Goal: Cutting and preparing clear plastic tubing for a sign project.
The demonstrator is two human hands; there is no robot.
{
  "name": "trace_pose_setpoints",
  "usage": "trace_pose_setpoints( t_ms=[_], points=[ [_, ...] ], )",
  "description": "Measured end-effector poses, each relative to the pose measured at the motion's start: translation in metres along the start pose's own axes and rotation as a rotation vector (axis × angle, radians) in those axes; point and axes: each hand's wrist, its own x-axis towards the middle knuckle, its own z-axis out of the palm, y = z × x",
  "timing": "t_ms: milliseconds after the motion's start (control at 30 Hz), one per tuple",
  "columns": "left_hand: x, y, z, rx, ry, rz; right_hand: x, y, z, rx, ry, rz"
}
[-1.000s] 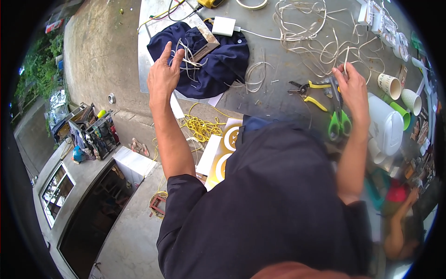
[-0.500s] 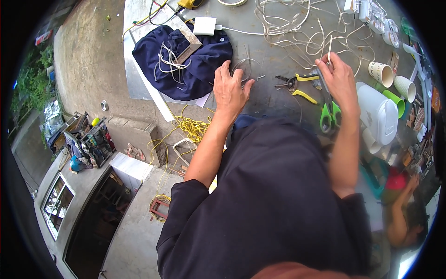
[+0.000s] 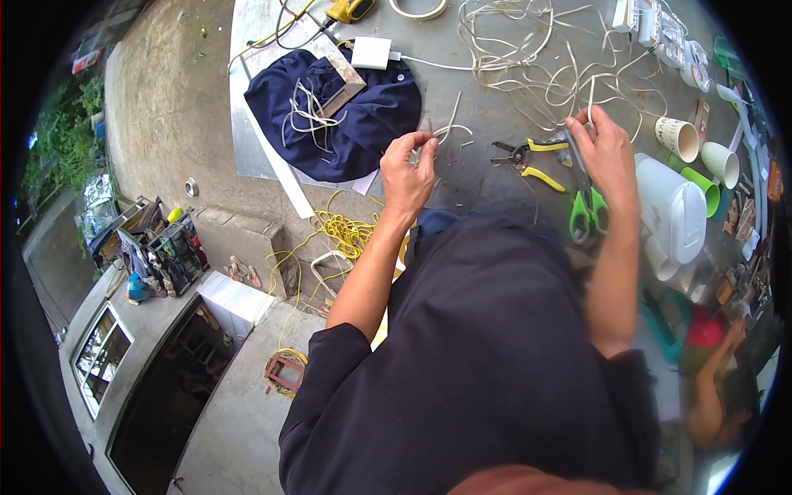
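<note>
My left hand (image 3: 408, 169) pinches a short white wire (image 3: 450, 129) beside a navy cloth (image 3: 363, 132). The cloth bears white wire offcuts (image 3: 313, 120), a metal bracket (image 3: 342, 95) and a white adapter (image 3: 371, 52). My right hand (image 3: 601, 157) pinches a white cable (image 3: 591, 91) leading from a loose tangle (image 3: 503, 37). Beneath that hand lie green-handled scissors (image 3: 582, 219). Between my hands are yellow-handled wire strippers (image 3: 540, 177) on the grey metal table (image 3: 462, 190).
Cups (image 3: 676, 138) and a translucent jug (image 3: 670, 206) stand right. Yellow cord (image 3: 346, 227) lies below the table's left edge. A yellow tool (image 3: 349, 10) and switch fittings (image 3: 660, 37) lie at the back. Another bare arm (image 3: 705, 396) shows lower right.
My left hand has moved right from over the navy cloth and its fingers have closed on a short white wire. My right hand still holds the cable.
</note>
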Motion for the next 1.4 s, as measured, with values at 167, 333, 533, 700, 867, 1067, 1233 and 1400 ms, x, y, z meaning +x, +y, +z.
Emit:
trace_pose_setpoints(
  t_ms=[167, 333, 533, 700, 867, 1067, 1233, 1400],
  points=[
    [0.019, 0.011, -0.055, -0.394, 0.176, -0.288, 0.002, 0.002, -0.002, -0.032, 0.012, 0.007],
    [0.062, -0.032, -0.107, -0.176, 0.268, -0.243, 0.006, -0.006, -0.003, -0.056, 0.013, -0.018],
    [0.078, -0.043, -0.122, -0.034, 0.219, -0.288, 0.005, -0.003, -0.002, -0.05, 0.015, -0.012],
    [0.08, -0.052, -0.114, 0.702, 0.346, 0.163, 0.003, -0.002, -0.005, -0.053, 0.026, 0.011],
    [0.047, -0.011, -0.038, 0.407, -0.114, 0.336, 0.003, 0.002, -0.003, -0.025, 0.04, 0.013],
    [0.013, -0.042, 0.012, 0.384, -0.168, 0.336, 0.005, -0.007, -0.007, -0.045, 0.028, 0.045],
    [0.01, -0.021, -0.004, 0.247, -0.052, 0.319, 0.003, 0.005, -0.009, -0.028, 0.034, 0.066],
    [0.028, 0.01, -0.05, 0.149, 0.154, 0.227, 0.001, 0.014, -0.005, -0.012, 0.079, 0.023]
  ],
)
